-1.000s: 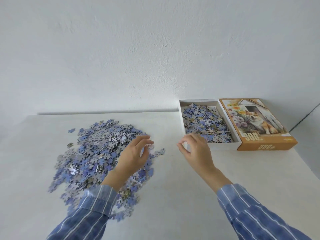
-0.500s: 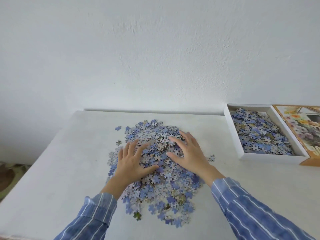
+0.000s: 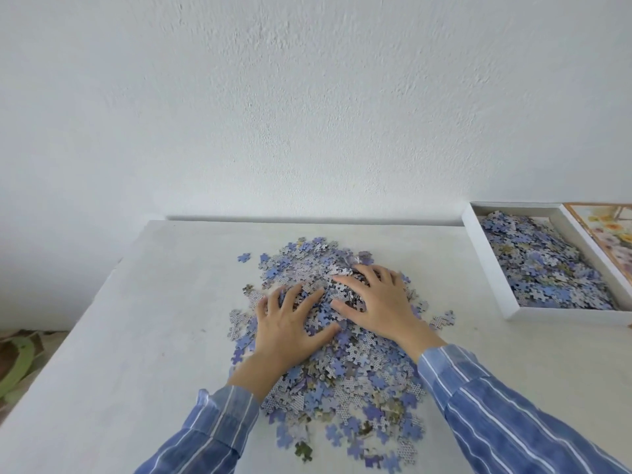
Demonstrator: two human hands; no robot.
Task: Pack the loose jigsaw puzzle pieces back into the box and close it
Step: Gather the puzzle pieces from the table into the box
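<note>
A heap of loose blue and grey puzzle pieces (image 3: pixel 345 381) lies in the middle of the white table (image 3: pixel 143 354). My left hand (image 3: pixel 287 328) rests on the heap's left side with its fingers spread. My right hand (image 3: pixel 379 302) lies beside it on the heap's top, fingers spread and slightly bent into the pieces. At the right edge stands the white box tray (image 3: pixel 485 261), holding several pieces (image 3: pixel 543 261). The box lid (image 3: pixel 612 234) with a flower picture lies just right of the tray, cut off by the frame.
A white wall rises behind the table. The table's left edge drops to a floor with a green and brown mat (image 3: pixel 17 364). A few stray pieces (image 3: pixel 244 257) lie apart from the heap.
Both hands came from near the box onto the heap and now press deeper into it, fingers closer together. The view has swung left, so the box sits at the right edge.
</note>
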